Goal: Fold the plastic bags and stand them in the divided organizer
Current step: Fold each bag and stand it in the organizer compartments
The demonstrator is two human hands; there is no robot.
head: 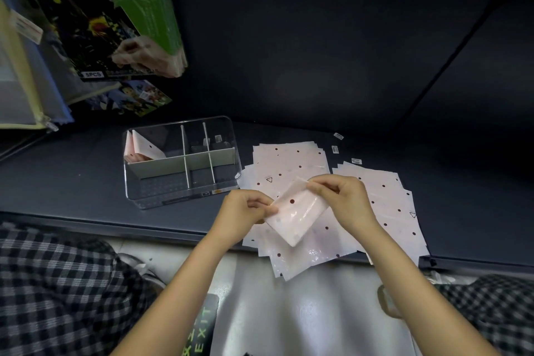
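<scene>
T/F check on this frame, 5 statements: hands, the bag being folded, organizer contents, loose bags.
1. Both hands hold one bag. True: the left hand and right hand pinch the folded bag.
2. The clear organizer is empty. False: folded bags stand in its far left compartment.
3. The loose bags lie right of the organizer. True.
4. The held bag rests flat on the shelf. False: it is lifted above the loose bags.
5. The bags are plain, unprinted. False: they carry dark dots.
</scene>
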